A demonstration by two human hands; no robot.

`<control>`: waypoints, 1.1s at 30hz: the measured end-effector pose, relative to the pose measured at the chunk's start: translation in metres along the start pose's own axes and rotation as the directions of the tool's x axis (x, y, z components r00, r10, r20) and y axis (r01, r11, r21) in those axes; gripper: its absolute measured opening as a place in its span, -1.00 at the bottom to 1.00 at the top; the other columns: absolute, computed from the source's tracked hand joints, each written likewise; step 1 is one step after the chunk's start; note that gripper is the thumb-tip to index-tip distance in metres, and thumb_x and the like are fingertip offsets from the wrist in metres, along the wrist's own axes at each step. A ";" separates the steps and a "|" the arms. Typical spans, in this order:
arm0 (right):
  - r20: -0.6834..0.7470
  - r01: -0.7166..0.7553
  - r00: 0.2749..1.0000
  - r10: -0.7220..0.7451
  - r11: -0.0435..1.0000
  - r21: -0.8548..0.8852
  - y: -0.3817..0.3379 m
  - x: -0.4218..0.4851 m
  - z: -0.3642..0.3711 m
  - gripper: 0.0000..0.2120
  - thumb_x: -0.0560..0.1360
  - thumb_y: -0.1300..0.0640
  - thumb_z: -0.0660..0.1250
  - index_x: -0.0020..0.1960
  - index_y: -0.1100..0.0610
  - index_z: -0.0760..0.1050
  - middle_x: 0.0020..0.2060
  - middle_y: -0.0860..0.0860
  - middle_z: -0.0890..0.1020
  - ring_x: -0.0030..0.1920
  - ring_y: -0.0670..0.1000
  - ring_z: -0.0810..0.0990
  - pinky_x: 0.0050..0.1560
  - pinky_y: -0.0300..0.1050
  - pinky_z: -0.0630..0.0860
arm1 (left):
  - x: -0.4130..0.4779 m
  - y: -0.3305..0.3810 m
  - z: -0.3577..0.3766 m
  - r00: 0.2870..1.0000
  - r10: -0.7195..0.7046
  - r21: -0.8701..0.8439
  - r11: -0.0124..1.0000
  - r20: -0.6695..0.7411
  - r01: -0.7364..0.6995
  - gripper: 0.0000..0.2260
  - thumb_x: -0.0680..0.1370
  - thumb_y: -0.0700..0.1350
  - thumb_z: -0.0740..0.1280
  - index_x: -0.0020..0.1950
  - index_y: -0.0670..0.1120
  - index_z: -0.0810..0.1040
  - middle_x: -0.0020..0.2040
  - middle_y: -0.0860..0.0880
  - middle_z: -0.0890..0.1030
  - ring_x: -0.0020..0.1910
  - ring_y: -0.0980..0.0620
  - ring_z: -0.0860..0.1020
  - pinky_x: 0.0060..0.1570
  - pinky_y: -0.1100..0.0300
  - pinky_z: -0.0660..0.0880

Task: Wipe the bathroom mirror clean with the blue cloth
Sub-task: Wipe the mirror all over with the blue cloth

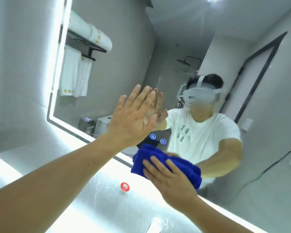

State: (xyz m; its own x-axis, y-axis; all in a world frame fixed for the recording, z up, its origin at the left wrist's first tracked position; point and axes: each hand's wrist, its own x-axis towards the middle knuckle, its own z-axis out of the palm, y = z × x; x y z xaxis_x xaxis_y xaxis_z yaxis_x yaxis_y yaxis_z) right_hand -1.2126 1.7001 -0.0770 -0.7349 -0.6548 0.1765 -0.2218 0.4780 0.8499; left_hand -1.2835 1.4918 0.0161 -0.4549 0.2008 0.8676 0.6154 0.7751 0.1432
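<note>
While the left hand (pixel 133 118) lies flat against the mirror (pixel 183 39) with its fingers straight and close together, the right hand (pixel 168 177) presses the blue cloth (pixel 180 163) onto the glass lower down, near the mirror's lit bottom edge. The right hand's fingers spread over the bunched cloth and curl slightly into it, the thumb hidden behind the folds. Just above the cloth, two small blue glowing buttons (pixel 158 139) sit on the mirror, between the two hands. Below the mirror's bottom edge, a round red sticker (pixel 125 187) lies on the bright white surface, to the left of the right hand. Reflected in the mirror's upper left part, white towels (pixel 76 73) hang from a dark rack (pixel 86 42) with more folded on top. Reflected further right, a person in a white T-shirt (pixel 200 137) wears a pale headset (pixel 198 95), with a dark shower head (pixel 183 61) behind.
</note>
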 end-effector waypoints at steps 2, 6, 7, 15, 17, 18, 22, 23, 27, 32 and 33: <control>0.077 0.109 0.991 -0.108 0.994 -0.006 -0.006 -0.012 0.008 -0.53 0.41 -0.04 0.34 0.32 -0.06 0.53 0.38 -0.10 0.46 0.38 -0.01 0.43 0.29 0.01 0.43 | -0.004 -0.003 -0.002 1.000 0.001 -0.006 1.000 0.007 -0.001 -0.39 0.59 0.20 -0.10 0.60 -0.03 0.11 0.61 0.01 0.08 0.59 0.02 -0.04 0.49 -0.11 0.02; 0.137 0.261 0.958 -0.252 0.964 -0.052 0.021 -0.056 0.015 -0.46 0.44 -0.17 0.35 0.39 -0.13 0.40 0.34 -0.24 0.47 0.35 -0.16 0.43 0.23 -0.20 0.48 | -0.003 -0.010 -0.010 0.999 0.009 -0.002 1.000 0.040 -0.009 -0.39 0.59 0.22 -0.14 0.60 0.00 0.03 0.61 0.03 0.02 0.59 0.03 -0.09 0.51 -0.14 0.02; 0.123 0.220 0.969 -0.214 0.975 -0.040 0.033 -0.068 0.013 -0.46 0.49 -0.16 0.25 0.44 -0.12 0.27 0.35 -0.27 0.45 0.37 -0.19 0.39 0.26 -0.23 0.44 | 0.000 -0.011 -0.012 0.999 0.013 -0.001 1.000 0.039 -0.013 -0.39 0.59 0.22 -0.15 0.60 0.00 0.02 0.61 0.04 0.00 0.59 0.03 -0.11 0.51 -0.14 0.01; -0.179 -0.190 0.968 0.173 0.978 -0.086 0.150 -0.082 -0.030 -0.47 0.49 0.08 0.17 0.46 0.01 0.34 0.50 0.00 0.27 0.52 0.09 0.15 0.40 0.16 0.23 | 0.036 -0.010 -0.024 0.997 0.067 0.028 0.997 0.047 -0.068 -0.37 0.58 0.22 -0.22 0.62 0.00 -0.05 0.62 0.05 -0.08 0.58 0.05 -0.19 0.52 -0.11 -0.01; -0.287 -0.321 0.908 0.306 0.947 -0.006 0.162 -0.052 -0.042 -0.49 0.49 0.12 0.23 0.45 0.04 0.37 0.50 0.01 0.28 0.51 0.11 0.20 0.39 0.18 0.27 | 0.048 -0.010 -0.025 0.996 0.079 0.005 0.997 0.039 -0.079 -0.37 0.58 0.22 -0.24 0.62 0.01 -0.07 0.62 0.05 -0.10 0.58 0.06 -0.21 0.52 -0.10 -0.04; -0.339 -0.367 0.872 0.353 0.930 0.025 0.166 -0.033 -0.047 -0.50 0.49 0.14 0.24 0.44 0.04 0.39 0.50 0.01 0.29 0.51 0.11 0.20 0.39 0.17 0.27 | 0.054 -0.009 -0.026 0.996 0.084 -0.006 0.996 0.025 -0.084 -0.37 0.57 0.22 -0.24 0.61 0.00 -0.07 0.62 0.05 -0.10 0.58 0.06 -0.20 0.52 -0.10 -0.05; -0.444 -0.469 0.770 0.458 0.878 0.092 0.168 0.034 -0.061 -0.51 0.52 0.16 0.23 0.45 0.06 0.37 0.51 0.02 0.26 0.52 0.09 0.16 0.39 0.11 0.22 | 0.076 -0.013 -0.031 0.993 0.117 0.008 0.993 -0.008 -0.117 -0.34 0.56 0.25 -0.28 0.61 -0.01 -0.07 0.62 0.04 -0.09 0.58 0.06 -0.20 0.54 -0.05 -0.08; -0.439 -0.488 0.760 0.479 0.867 0.101 0.164 0.045 -0.063 -0.50 0.51 0.16 0.23 0.45 0.07 0.37 0.51 0.02 0.25 0.52 0.10 0.16 0.39 0.11 0.22 | 0.080 -0.016 -0.033 0.992 0.127 0.010 0.992 -0.023 -0.126 -0.33 0.57 0.25 -0.28 0.62 -0.02 -0.04 0.62 0.03 -0.06 0.58 0.05 -0.17 0.53 -0.06 -0.05; -0.400 -0.517 0.757 0.516 0.848 0.116 0.137 0.082 -0.068 -0.47 0.49 0.12 0.21 0.47 0.06 0.34 0.52 0.03 0.23 0.52 0.13 0.16 0.39 0.14 0.25 | 0.086 -0.027 -0.036 0.982 0.139 -0.043 0.988 -0.131 -0.145 -0.39 0.60 0.17 -0.12 0.58 -0.10 0.16 0.59 -0.06 0.15 0.58 -0.04 0.04 0.46 -0.17 0.16; -0.286 -0.344 0.898 0.333 0.939 0.014 0.098 0.119 -0.065 -0.47 0.52 0.06 0.24 0.49 0.02 0.32 0.51 0.02 0.25 0.52 0.13 0.17 0.43 0.15 0.22 | 0.082 -0.054 -0.039 0.985 0.116 -0.038 0.992 -0.127 -0.122 -0.41 0.61 0.17 -0.14 0.61 -0.03 0.01 0.62 0.00 -0.01 0.59 0.03 -0.11 0.52 -0.14 0.02; -0.236 -0.275 0.934 0.267 0.961 -0.003 0.090 0.127 -0.065 -0.45 0.53 0.03 0.26 0.50 0.02 0.29 0.51 0.02 0.25 0.53 0.13 0.15 0.45 0.14 0.16 | 0.079 -0.060 -0.042 0.986 0.115 -0.031 0.992 -0.120 -0.119 -0.42 0.62 0.17 -0.14 0.61 -0.01 -0.02 0.62 0.01 -0.04 0.59 0.04 -0.13 0.53 -0.14 -0.01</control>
State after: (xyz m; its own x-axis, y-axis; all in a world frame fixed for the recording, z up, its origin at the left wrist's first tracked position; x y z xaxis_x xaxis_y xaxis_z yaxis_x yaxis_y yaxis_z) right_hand -1.2848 1.6217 0.0542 -0.5948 -0.6225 0.5087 -0.0088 0.6378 0.7701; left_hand -1.3299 1.4361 0.0959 -0.3009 0.2151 0.9291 0.6847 0.7269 0.0535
